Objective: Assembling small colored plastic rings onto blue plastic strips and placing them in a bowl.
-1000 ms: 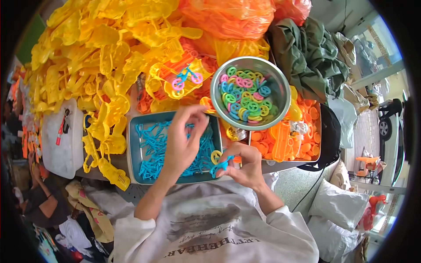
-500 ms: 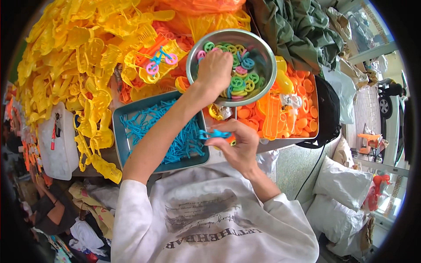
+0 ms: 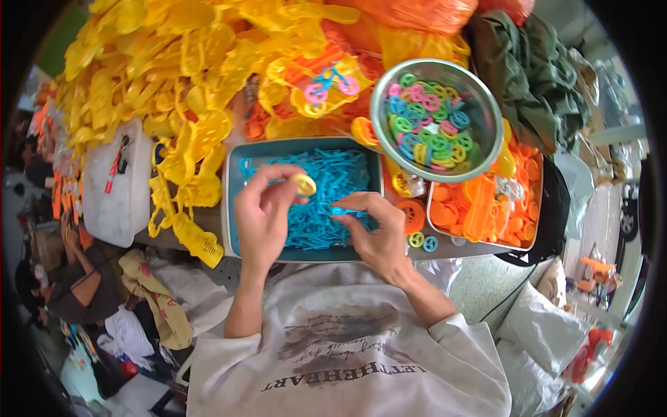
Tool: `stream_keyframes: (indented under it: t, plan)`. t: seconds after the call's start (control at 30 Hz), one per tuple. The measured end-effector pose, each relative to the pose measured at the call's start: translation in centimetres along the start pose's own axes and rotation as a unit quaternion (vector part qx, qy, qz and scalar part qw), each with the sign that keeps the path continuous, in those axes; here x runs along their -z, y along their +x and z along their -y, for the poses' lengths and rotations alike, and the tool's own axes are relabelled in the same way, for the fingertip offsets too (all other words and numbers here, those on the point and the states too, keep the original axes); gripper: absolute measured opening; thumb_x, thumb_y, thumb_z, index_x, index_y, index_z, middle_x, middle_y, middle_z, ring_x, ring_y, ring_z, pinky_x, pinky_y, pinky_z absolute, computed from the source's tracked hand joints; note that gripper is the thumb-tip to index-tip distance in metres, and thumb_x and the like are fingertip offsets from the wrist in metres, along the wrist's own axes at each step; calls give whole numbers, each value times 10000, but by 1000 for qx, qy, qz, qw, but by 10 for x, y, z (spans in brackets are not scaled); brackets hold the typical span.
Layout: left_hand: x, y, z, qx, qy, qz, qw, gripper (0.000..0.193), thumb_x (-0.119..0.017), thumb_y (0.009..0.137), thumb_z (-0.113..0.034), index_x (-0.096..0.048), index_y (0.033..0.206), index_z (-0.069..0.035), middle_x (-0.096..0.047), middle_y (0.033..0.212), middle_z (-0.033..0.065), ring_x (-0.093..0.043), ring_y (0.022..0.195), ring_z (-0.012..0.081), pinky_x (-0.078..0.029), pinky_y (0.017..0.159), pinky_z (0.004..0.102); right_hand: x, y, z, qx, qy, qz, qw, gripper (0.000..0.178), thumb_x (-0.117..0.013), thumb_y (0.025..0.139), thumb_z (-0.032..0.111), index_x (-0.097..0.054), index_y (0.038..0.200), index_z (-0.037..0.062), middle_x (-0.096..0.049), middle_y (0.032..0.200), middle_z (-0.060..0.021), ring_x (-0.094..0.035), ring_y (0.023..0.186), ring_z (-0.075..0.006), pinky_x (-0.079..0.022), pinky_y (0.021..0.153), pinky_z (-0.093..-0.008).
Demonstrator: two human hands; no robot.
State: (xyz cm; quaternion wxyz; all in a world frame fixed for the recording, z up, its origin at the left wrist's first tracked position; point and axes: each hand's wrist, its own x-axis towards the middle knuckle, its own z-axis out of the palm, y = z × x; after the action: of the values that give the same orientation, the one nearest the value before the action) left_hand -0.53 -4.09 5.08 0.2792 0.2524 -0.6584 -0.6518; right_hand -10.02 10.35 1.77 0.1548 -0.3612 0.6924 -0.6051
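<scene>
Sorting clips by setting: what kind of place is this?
Likely a small toy-assembly workbench: a heap of yellow plastic parts, a tray of blue bicycle frames, a metal bowl of coloured wheels, a left hand holding a yellow wheel.

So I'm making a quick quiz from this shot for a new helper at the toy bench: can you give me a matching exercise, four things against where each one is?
Things:
1. yellow wheel
2. blue frame piece
3. steel bowl
4. pink and blue toy bicycle

Places:
a. on the heap of yellow parts
b. in the fingers of the left hand
c. at the fingertips of the right hand, over the teal tray
d. upper right of the tray, full of coloured wheels

Pairs: 1-b, 2-c, 3-d, 4-a
</scene>
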Motion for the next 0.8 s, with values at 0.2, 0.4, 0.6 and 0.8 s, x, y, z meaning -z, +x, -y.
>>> stream_keyframes:
  t: [0.2,0.4,0.6,0.8]
  plan:
    - [11,-17,13,27,-19,19,999,100,-587,916,-31,-596,986,40,-591,983,89,-649,874,152,-566,741,267,-13,7,-1,19,-24,15,999,213,-736,699,-32,-696,898,33,-667,832,-115,-628,757,-261,-494,679,-341]
    - [11,-14,22,15,-28,13,999,50,-582,905,5,-603,937,37,-571,943,81,-651,844,155,-569,727,263,-12,7,0,-53,-28,28,998,173,-751,737,44,-706,903,28,-664,802,-129,-636,722,-249,-487,635,-326]
    - [3,-21,29,-28,33,-18,999,24,-607,882,21,-606,898,39,-566,907,80,-640,808,147,-539,716,245,-14,5,0,-83,-41,9,996,156,-756,742,67,-717,888,29,-671,769,-137,-636,661,-238,-469,564,-325]
    - [-1,-14,33,6,33,-28,999,27,-612,882,7,-596,882,29,-602,877,80,-634,797,132,-516,694,232,-4,12,5,-158,-13,71,985,181,-759,769,125,-722,914,23,-673,768,-138,-618,646,-190,-451,560,-312]
